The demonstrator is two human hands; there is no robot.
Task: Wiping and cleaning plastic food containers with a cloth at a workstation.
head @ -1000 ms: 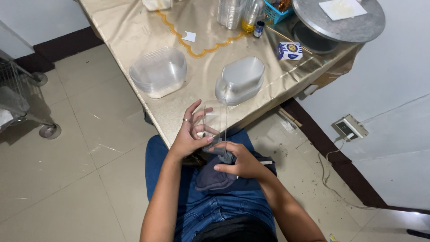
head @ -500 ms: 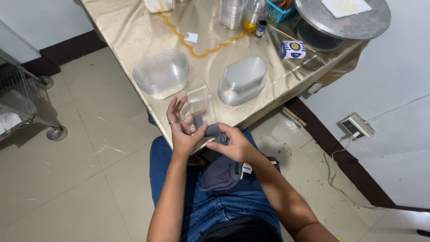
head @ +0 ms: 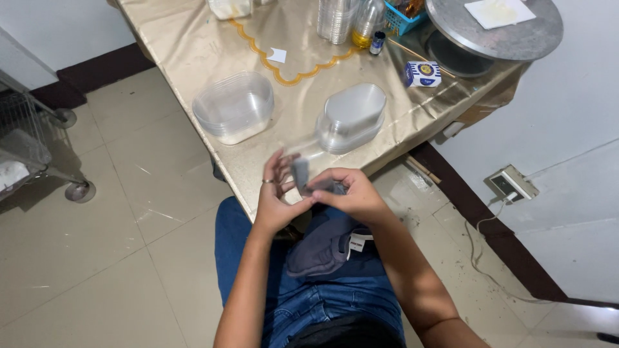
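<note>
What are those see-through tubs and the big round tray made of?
The tubs look like thin clear plastic: you can see through them, and they look glossy. The round tray looks like dull grey metal, probably aluminium, though that is a guess from its matte sheen.

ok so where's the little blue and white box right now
In the head view the small blue and white box sits on the gold-covered table toward the right edge, just below the round metal tray and up-right of the stack of clear lids.

Tub stack [head: 233, 106] left of lid stack [head: 351, 117]
</note>
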